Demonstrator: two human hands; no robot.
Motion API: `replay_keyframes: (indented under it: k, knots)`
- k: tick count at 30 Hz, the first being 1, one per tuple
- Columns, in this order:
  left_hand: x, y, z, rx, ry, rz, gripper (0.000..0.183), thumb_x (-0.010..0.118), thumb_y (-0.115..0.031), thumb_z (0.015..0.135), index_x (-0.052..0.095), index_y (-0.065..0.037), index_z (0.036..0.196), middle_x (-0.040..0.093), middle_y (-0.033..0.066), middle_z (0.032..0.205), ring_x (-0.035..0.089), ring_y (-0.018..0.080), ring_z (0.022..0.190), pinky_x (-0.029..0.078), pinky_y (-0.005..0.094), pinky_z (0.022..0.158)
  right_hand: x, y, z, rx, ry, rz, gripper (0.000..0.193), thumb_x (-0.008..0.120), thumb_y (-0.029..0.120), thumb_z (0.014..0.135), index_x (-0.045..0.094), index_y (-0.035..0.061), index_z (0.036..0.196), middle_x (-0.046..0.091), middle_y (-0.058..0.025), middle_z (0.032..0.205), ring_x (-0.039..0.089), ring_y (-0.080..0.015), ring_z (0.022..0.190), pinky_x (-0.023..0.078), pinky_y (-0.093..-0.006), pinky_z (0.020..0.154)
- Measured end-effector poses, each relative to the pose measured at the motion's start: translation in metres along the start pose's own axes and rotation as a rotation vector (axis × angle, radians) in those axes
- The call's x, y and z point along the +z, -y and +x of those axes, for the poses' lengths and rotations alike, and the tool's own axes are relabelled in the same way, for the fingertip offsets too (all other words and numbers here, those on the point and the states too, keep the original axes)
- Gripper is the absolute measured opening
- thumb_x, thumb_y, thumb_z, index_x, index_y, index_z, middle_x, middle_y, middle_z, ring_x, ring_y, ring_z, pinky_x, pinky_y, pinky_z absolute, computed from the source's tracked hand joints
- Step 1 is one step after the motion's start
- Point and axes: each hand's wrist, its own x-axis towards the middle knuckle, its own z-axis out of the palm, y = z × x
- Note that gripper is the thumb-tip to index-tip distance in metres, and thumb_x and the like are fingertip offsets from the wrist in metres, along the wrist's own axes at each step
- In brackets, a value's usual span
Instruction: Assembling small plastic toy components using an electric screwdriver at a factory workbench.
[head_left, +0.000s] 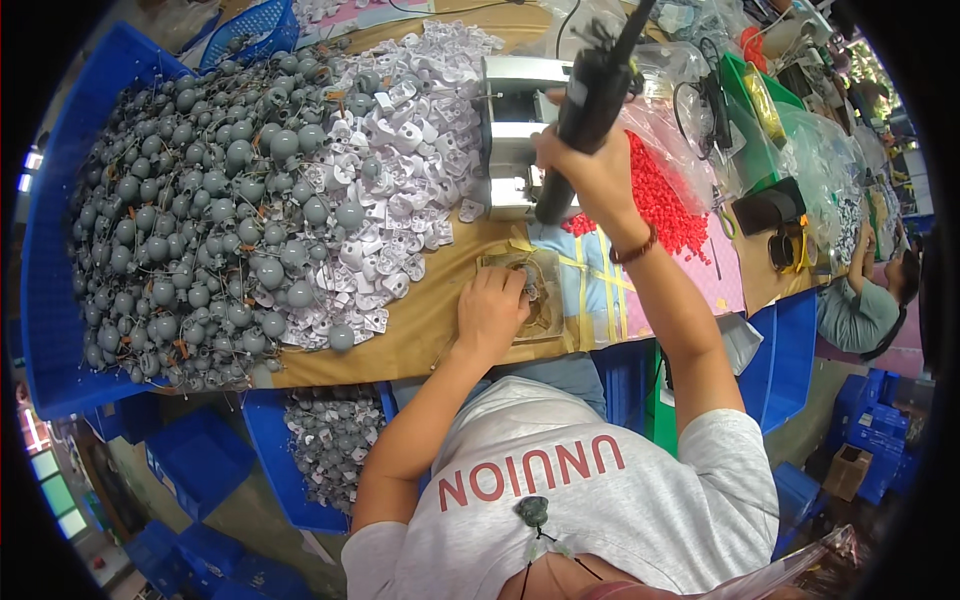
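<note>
My right hand [592, 172] is wrapped around a black electric screwdriver [588, 115], raised and tilted over the metal boxes and the red parts. My left hand [492, 312] is lower on the bench, its fingers curled at a small grey part [530, 284]. That part lies on a worn, taped square pad [546, 312], and my fingers hide some of it. To the left of my left hand spreads a heap of white plastic pieces [410, 130]. Beside it lies a big pile of grey round parts with wires [190, 210].
Metal boxes [512, 130] stand behind my left hand. Small red parts [668, 200] are heaped at the right, near a clear plastic bag [670, 150]. A blue tray [45, 250] borders the left pile. Another person [865, 310] sits at far right. Blue bins [200, 460] stand below the bench.
</note>
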Motion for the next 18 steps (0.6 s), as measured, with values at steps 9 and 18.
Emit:
replay_keyframes:
  k: [9,18]
  knots:
    - [0.006,0.002,-0.003,0.013,-0.051,0.028,0.028,0.074,-0.015,0.076,0.064,-0.013,0.102,0.06,0.0049,0.096,0.06,0.0269,0.097,0.048,0.0426,0.077,0.002,0.003,-0.083,-0.023,0.08,0.0,0.058,0.073,-0.01,0.077,0.05,-0.0038,0.13,0.065,-0.0047,0.078,0.063,-0.0118,0.068,0.052,-0.0265,0.066]
    - [0.002,0.0,-0.002,-0.001,-0.018,0.015,0.029,0.075,-0.016,0.076,0.063,-0.012,0.102,0.059,0.0048,0.096,0.059,0.027,0.097,0.047,0.0433,0.076,0.001,-0.006,-0.094,-0.062,0.075,0.02,0.055,0.074,-0.009,0.081,0.05,-0.0034,0.13,0.064,-0.0028,0.078,0.06,-0.0085,0.069,0.049,-0.0248,0.066]
